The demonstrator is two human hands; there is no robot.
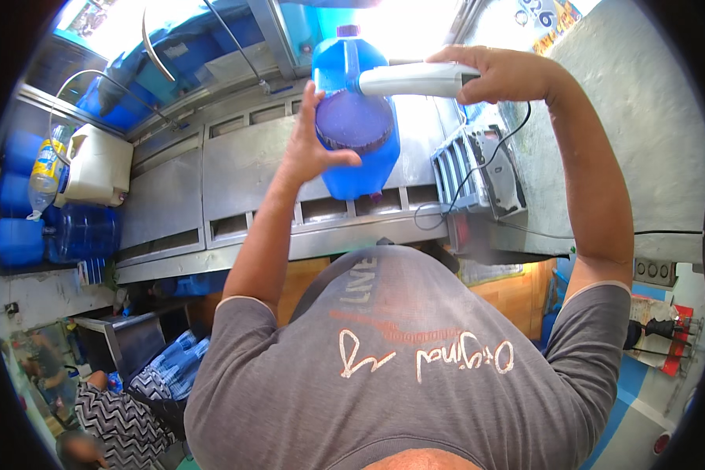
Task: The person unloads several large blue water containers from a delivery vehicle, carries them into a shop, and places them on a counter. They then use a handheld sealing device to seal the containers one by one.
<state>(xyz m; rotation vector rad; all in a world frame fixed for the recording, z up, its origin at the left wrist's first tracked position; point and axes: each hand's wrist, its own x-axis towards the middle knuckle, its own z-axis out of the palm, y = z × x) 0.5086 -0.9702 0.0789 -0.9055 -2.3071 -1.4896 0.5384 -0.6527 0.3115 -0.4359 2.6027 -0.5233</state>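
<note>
A blue plastic water container [358, 176] with a wide, round purple lid [353, 117] stands on a stainless-steel counter [247, 164] before me. My right hand [493, 73] grips the rear end of a white corded hand-held blower [414, 80], perhaps a heat gun or hair dryer. The blower lies nearly level, its nozzle pointing left at the far edge of the lid, near the container's handle. Beside the lid's left edge, my left hand [314, 144] is spread with fingers and thumb apart. It holds nothing; I cannot tell whether a fingertip touches the lid.
A blue-grey metal rack [461, 167] with a black cord over it stands right of the container. At left are a cream jerrycan [97, 164], a plastic bottle [47, 170] and blue jugs [85, 232]. Thin metal faucets [264, 87] rise behind the counter. A person [117, 423] is at lower left.
</note>
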